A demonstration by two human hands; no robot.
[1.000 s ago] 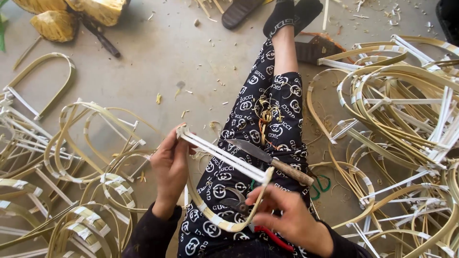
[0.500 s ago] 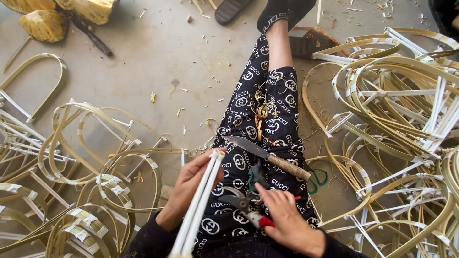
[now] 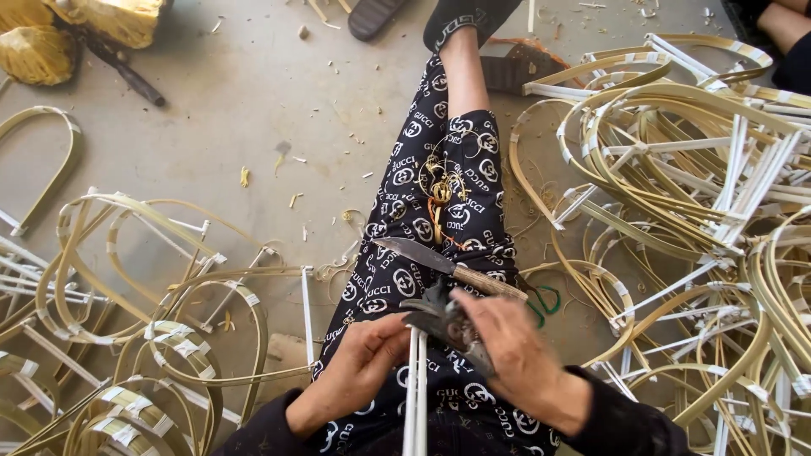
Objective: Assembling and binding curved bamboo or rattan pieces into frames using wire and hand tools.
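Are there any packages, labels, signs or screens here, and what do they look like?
None: no package, label, sign or screen shows.
Nearest to it: black trousers on the lap, covered in a repeating white printed pattern.
Pale tape bands wrap the bent cane hoops at left, unmarked.

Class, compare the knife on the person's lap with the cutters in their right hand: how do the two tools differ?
The knife lies loose on the lap, untouched; the cutters are gripped in the right hand. The knife has one long pointed blade and a pale wooden handle; the cutters are short, dark metal, set at the white strips. Both rest over the patterned trousers.
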